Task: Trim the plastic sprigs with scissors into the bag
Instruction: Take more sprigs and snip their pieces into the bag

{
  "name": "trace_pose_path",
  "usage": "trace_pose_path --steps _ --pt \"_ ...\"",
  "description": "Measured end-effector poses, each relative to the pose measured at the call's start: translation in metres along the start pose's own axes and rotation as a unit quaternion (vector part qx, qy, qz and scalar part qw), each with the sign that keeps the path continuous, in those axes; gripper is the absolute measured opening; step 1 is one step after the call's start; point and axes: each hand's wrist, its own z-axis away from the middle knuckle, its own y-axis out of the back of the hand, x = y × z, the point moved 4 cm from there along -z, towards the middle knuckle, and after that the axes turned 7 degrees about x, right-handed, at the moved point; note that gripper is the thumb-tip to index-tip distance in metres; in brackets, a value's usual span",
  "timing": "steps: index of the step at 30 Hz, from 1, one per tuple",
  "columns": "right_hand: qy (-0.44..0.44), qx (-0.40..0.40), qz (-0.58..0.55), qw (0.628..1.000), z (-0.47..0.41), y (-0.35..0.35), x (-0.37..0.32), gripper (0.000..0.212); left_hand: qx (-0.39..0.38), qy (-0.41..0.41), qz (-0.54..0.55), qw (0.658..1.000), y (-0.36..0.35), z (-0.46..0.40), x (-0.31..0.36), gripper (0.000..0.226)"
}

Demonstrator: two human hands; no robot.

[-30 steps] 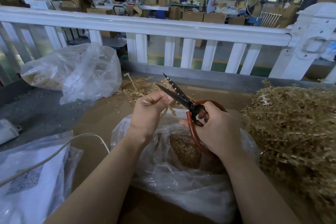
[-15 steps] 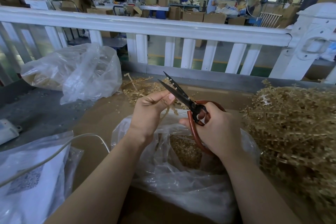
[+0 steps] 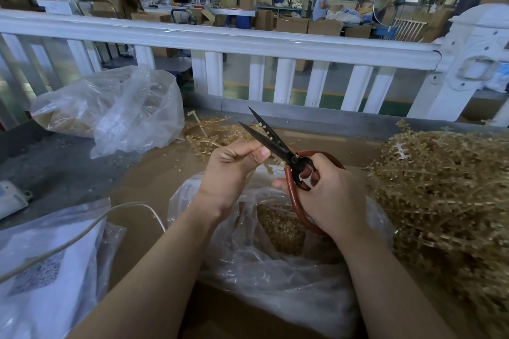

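Now, head view: one camera only, looking down at both hands over a brown table (image 3: pixel 154 181).
Left hand: the left hand (image 3: pixel 230 166) has its fingers curled and pinches a thin sprig (image 3: pixel 268 169) between thumb and fingers, just above the open bag (image 3: pixel 275 278).
Right hand: the right hand (image 3: pixel 327 197) is closed around the red handles of the scissors (image 3: pixel 278 144).
Scissors: the black blades stand apart, pointing up and away to the left; a few small buds of the sprig show between them.
Sprig position: it hangs from the left fingers, beside the blades and over the mouth of the bag.
Bag: clear plastic, directly under the hands; a heap of small cut pieces (image 3: pixel 281 228) already lies inside.
Done so far: I judge a good amount is trimmed, because of the pieces in the bag.
Left to do: a big pile of sprigs (image 3: pixel 446 190) waits on the right, so much work remains, I think.
Other things: some loose sprigs (image 3: pixel 214 135) lie behind the hands; a second clear bag (image 3: pixel 121 107) sits far left near the white fence (image 3: pixel 248 41).
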Motion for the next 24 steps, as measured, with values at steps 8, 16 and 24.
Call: trace_pose_path --steps 8,16,24 --pt "0.005 0.003 0.010 1.000 0.000 -0.001 0.002 0.061 -0.001 -0.011 -0.009 1.000 0.002 0.001 0.001 0.011" --pt "0.002 -0.023 0.013 1.000 0.000 -0.003 0.004 0.063 0.034 -0.090 0.005 0.995 0.008 -0.002 0.011 0.014" --pt "0.011 -0.035 0.000 0.999 0.001 -0.005 0.004 0.074 0.047 -0.074 0.008 0.996 0.009 -0.001 0.011 0.009"
